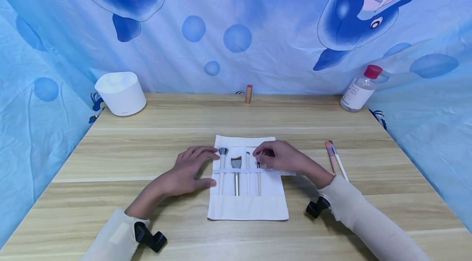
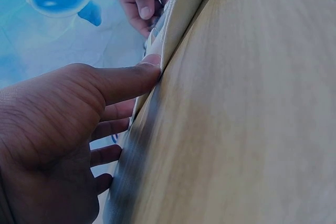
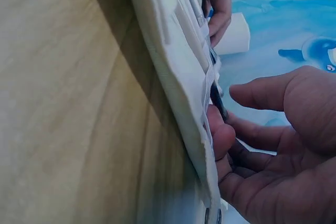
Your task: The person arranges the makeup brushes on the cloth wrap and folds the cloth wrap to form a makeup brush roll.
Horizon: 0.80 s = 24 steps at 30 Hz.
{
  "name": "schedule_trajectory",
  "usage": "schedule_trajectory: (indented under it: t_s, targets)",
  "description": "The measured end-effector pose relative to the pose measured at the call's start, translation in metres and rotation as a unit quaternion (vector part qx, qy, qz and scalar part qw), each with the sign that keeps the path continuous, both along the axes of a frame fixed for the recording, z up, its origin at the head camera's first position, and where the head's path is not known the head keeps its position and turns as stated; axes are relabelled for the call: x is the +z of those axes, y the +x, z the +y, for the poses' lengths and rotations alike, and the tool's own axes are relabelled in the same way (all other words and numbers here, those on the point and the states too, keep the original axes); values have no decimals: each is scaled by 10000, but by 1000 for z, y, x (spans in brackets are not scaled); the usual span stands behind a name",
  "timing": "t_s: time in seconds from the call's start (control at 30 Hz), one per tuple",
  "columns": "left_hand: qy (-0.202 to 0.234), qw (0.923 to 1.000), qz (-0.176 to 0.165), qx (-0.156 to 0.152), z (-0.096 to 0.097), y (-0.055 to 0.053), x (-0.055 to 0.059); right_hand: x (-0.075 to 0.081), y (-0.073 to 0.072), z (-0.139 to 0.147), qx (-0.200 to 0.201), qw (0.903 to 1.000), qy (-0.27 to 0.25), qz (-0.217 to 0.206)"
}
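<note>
A white fabric brush roll lies spread on the table, an elastic band running across it. Tucked under the band are a dark-tipped round makeup brush, a wide flat brush, a slim brush and a thin dark-ended brush. My left hand rests at the roll's left edge, thumb on the border. At the upper end of the thin brush is my right hand. Its fingers touch the brush and band; the thumb stands apart from them.
Two more brushes lie on the wooden table beside my right forearm. Farther back stand a white container, a small brown tube and a red-capped clear bottle. A blue dolphin-print curtain hangs behind.
</note>
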<state>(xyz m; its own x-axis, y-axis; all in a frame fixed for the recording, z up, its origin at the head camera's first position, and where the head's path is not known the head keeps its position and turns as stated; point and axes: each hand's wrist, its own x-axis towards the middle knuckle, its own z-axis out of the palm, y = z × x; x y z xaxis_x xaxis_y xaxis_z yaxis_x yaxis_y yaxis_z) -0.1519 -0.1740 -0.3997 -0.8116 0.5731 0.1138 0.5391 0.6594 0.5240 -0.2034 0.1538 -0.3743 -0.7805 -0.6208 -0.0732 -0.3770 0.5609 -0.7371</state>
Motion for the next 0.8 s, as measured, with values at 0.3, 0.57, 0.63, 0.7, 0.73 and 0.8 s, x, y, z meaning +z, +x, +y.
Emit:
schedule_trajectory:
  t_s: [0.3,0.57,0.63,0.7,0.73,0.8]
  targets:
    - [5,10000,20,-31,0,-1,-1,7,0,17,-387,9941,143,1004]
    - [26,10000,5,-30,-1,-2,-1,32,-10,82,-2000,9531,1790,1399]
    - [-1,10000,0,-30,-1,-2,-1,36,-10,98,-2207,9427,2242,1108]
    - [-20,10000,3,-20,-1,-1,-1,39,-11,112,-2262,9355,2574,860]
    - [-28,10000,2,-23,-1,-2,-1,40,-11,119,-2247,9330,2711,750]
    - [-41,10000,-7,-11,-1,-2,-1,40,-11,129,-2194,9299,2897,564]
